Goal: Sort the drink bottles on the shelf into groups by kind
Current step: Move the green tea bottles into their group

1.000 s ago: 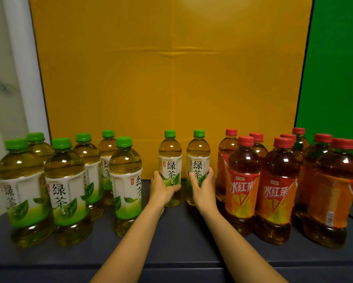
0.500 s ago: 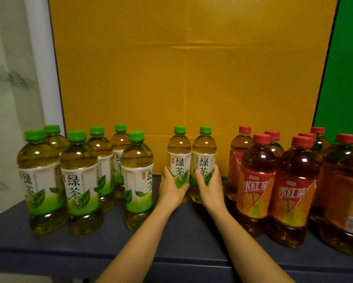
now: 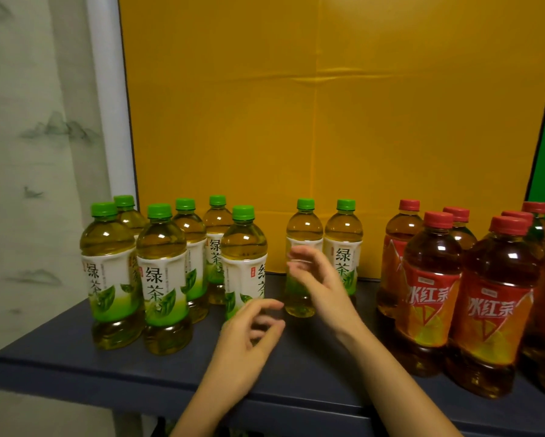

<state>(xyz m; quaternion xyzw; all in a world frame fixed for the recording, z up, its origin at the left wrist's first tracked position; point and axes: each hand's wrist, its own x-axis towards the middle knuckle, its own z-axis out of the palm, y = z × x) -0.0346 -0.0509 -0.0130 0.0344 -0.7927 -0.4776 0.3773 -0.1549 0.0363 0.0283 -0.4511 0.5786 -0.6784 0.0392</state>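
Head view: your left hand (image 3: 249, 335) hangs low over the shelf (image 3: 75, 367), fingers loosely curled and holding nothing. Your right hand (image 3: 321, 288) is raised in front of the left bottle of the middle pair (image 3: 304, 234), fingers spread wide and blurred; whether they touch it cannot be told. That pair, with its neighbour (image 3: 343, 238), stands apart between the green tea group (image 3: 160, 266) at left and the red tea group (image 3: 431, 279) at right. Grip each middle bottle around the label, keep it upright, and set it just beside the green group without knocking the nearest bottle (image 3: 244, 257).
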